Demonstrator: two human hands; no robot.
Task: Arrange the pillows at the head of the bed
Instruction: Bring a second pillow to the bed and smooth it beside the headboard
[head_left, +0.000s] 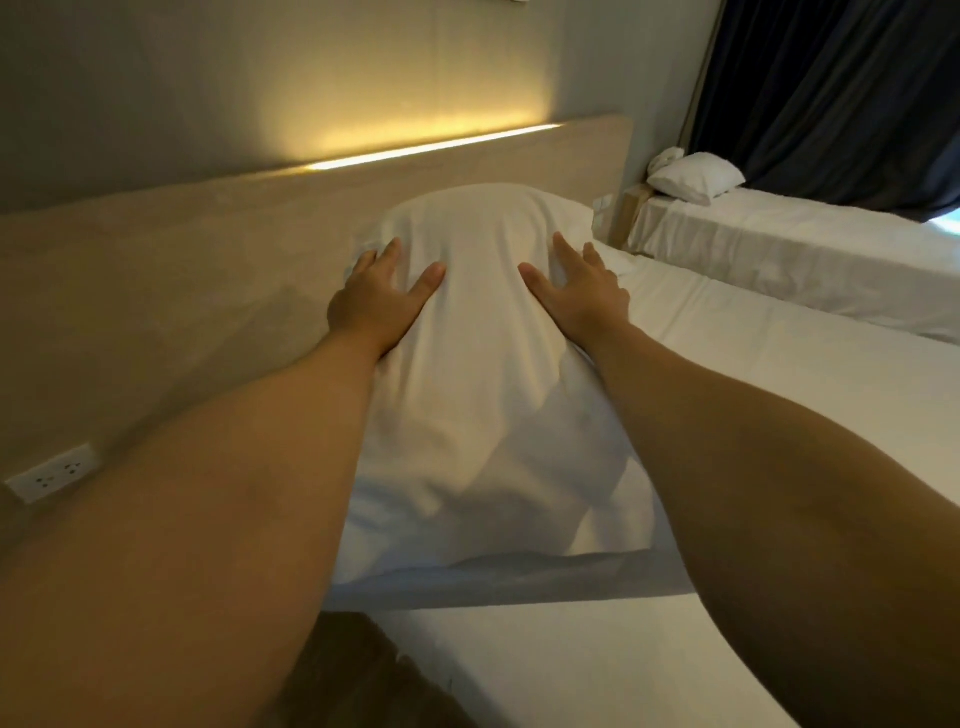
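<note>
A white pillow (483, 332) lies lengthwise along the wooden headboard (208, 270) on the white bed (779, 395). It looks stacked on more white bedding or another pillow (467, 499) nearer to me; I cannot tell which. My left hand (382, 296) rests flat on the pillow's left side, fingers spread. On the pillow's right side lies my right hand (582, 293), also flat with fingers apart. Neither hand grips the fabric.
A second bed (789, 244) with a white pillow (696, 179) stands at the right, by a dark blue curtain (831, 93). A wall socket (52, 473) sits low on the left. A light strip (431, 148) glows above the headboard.
</note>
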